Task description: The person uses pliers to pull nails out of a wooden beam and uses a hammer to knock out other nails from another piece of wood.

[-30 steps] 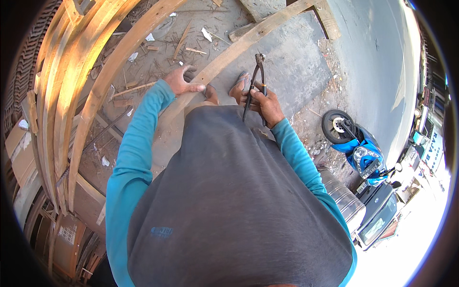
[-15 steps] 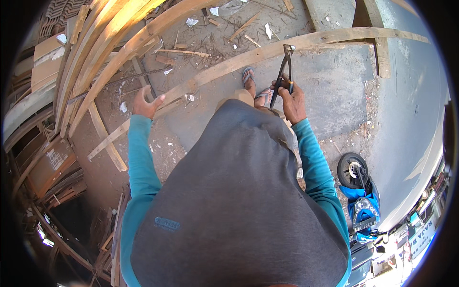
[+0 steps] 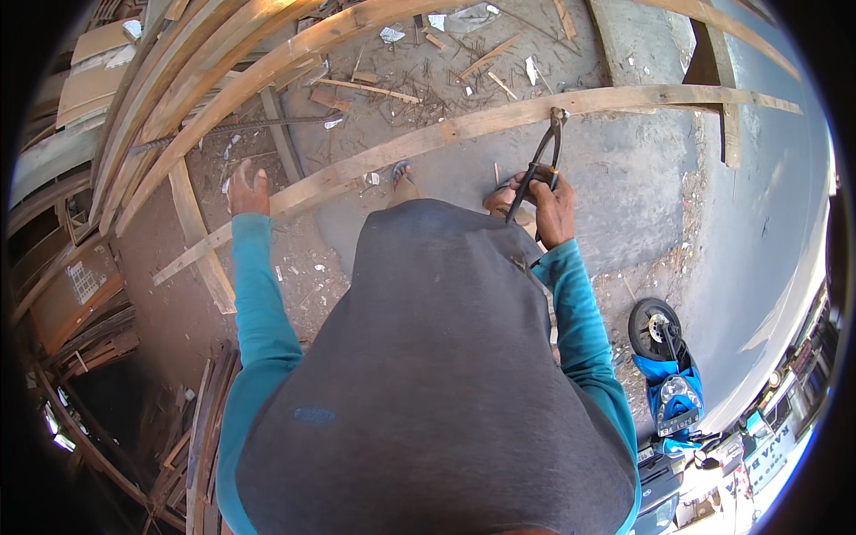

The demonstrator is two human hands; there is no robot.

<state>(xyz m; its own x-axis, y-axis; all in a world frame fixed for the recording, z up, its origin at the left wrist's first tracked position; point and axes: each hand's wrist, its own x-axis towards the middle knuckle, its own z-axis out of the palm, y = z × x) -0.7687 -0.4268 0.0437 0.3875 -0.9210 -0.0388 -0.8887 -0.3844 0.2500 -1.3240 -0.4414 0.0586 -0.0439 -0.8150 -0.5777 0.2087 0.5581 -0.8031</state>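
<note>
A long wooden board [image 3: 419, 143] spans in front of me, bowed by the lens. My right hand [image 3: 555, 209] is closed around the dark handles of a pair of pincers [image 3: 539, 160]. Their jaws are at the board's near edge, right of the middle; whether they grip a nail there is too small to tell. My left hand [image 3: 249, 189] is empty with thumb and fingers apart, just left of the board's left part. Under that end of the board lies a short wooden crosspiece [image 3: 198, 236].
Several long planks [image 3: 178, 116] lean at the left, with a ribbed metal rod [image 3: 259, 123] near them. Wood scraps [image 3: 489, 57] and white bits litter the ground. Another support [image 3: 729, 120] is under the board's right end. A blue motorcycle [image 3: 673, 388] stands at right.
My left hand has moved a little left and opened away from the board. The pincers and right hand appear slightly further right and lower, as the whole view has shifted. My feet have stepped.
</note>
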